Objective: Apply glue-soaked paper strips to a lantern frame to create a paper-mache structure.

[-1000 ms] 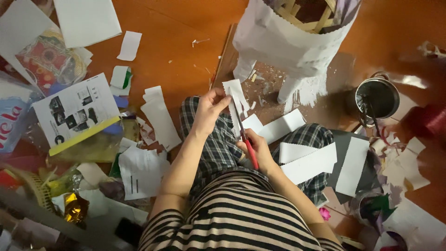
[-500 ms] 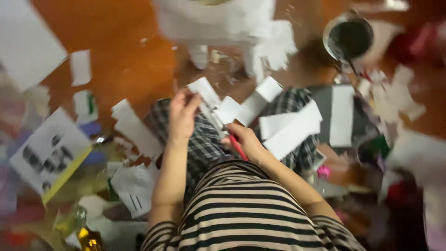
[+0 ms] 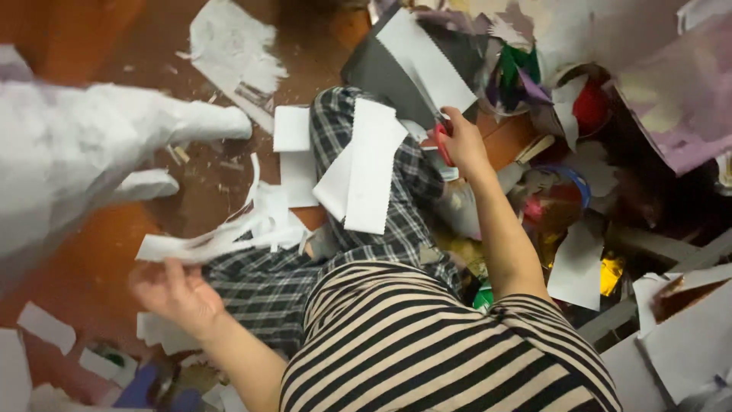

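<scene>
At far left a crumpled white paper bag (image 3: 69, 160) fills the edge of my view, blurred. Below it my left hand (image 3: 174, 294) is out over the floor (image 3: 84, 259), fingers loosely curled, thumb and fingertips pinching one end of a paper strip (image 3: 221, 236). The strip is white, ragged and curling; its long axis runs nearly level, rising a little rightward from my hand toward my knee, where it ends in a tangle of cut curls. Small white scraps (image 3: 46, 328) lie on the floor near that hand.

On my checked trousers (image 3: 335, 252) rest three white rectangles: a small square one (image 3: 291, 128), a second just below it (image 3: 299, 179), and a long one (image 3: 374, 175) with a zigzag edge, standing nearly upright in the view.

Further right, my right hand (image 3: 461, 145) is closed around red-handled scissors (image 3: 442, 143); only one handle loop shows, the blades hidden, so I cannot tell which way they point. Above lies a grey sheet (image 3: 381, 72) with a white sheet (image 3: 427, 57) on it. At far right is a heap of coloured paper (image 3: 579, 130).
</scene>
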